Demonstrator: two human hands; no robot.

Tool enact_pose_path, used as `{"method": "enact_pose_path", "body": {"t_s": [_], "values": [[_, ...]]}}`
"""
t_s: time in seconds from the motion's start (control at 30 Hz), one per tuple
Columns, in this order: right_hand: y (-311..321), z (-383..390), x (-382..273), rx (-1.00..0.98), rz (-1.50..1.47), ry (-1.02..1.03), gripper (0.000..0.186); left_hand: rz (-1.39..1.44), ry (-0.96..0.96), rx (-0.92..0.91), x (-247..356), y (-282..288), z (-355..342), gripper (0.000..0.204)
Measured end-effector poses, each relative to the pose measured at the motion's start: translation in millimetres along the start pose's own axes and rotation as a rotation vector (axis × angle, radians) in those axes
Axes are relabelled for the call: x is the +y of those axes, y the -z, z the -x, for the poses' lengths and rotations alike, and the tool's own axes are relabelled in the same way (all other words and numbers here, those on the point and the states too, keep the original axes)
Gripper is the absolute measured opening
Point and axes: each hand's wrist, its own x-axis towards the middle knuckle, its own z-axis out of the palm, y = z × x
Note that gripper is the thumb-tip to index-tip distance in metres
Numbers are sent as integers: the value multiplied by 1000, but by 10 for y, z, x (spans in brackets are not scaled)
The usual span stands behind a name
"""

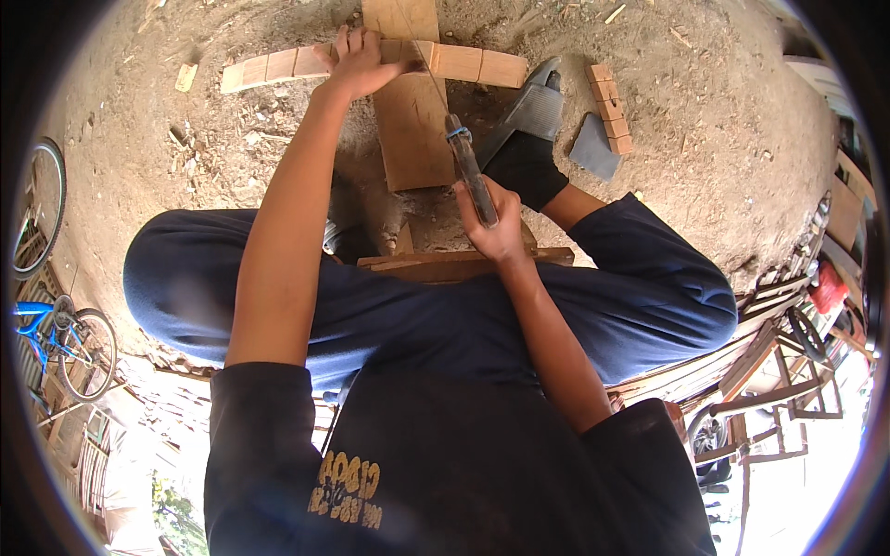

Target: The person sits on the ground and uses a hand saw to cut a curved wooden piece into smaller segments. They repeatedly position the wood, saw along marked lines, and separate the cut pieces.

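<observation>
A long, pale wooden strip, crossed by several lines, lies over a flat board at the far middle. My left hand holds the strip down against the board, its fingers reaching over the far edge and the thumb pointing right. My right hand is wrapped round the dark handle of a handsaw, which has a blue band near its front. The thin saw blade, seen nearly edge-on, runs away from me across the strip just right of my left thumb.
My sandalled foot rests right of the board. Beyond it lie several small wooden blocks in a row and a dark flat piece. A low wooden piece sits between my legs. A blue bicycle stands left; wooden frames stand right.
</observation>
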Motion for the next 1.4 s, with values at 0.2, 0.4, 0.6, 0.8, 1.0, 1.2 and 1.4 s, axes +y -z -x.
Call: {"method": "enact_pose_path", "body": {"t_s": [0.2, 0.4, 0.6, 0.8, 1.0, 1.2, 1.4], "values": [[-78, -99, -30, 25, -50, -3, 20, -16, -28, 26, -57, -47, -21, 114], [27, 76, 45, 4, 1, 9, 20, -1, -18, 30, -97, -101, -67, 116], [-83, -128, -33, 18, -77, -10, 20, 53, -55, 69, -147, -145, -87, 120], [-20, 54, 20, 52, -33, 11, 21, -7, -18, 9, 15, -21, -34, 119], [-107, -135, -31, 25, -84, 8, 21, 63, -62, 96, -218, -212, -119, 120], [-22, 17, 15, -5, -78, -31, 24, 2, -36, 44, -136, -114, -96, 119], [-75, -151, 29, 21, -129, -6, 22, -18, -45, 62, 25, -51, -2, 102]]}}
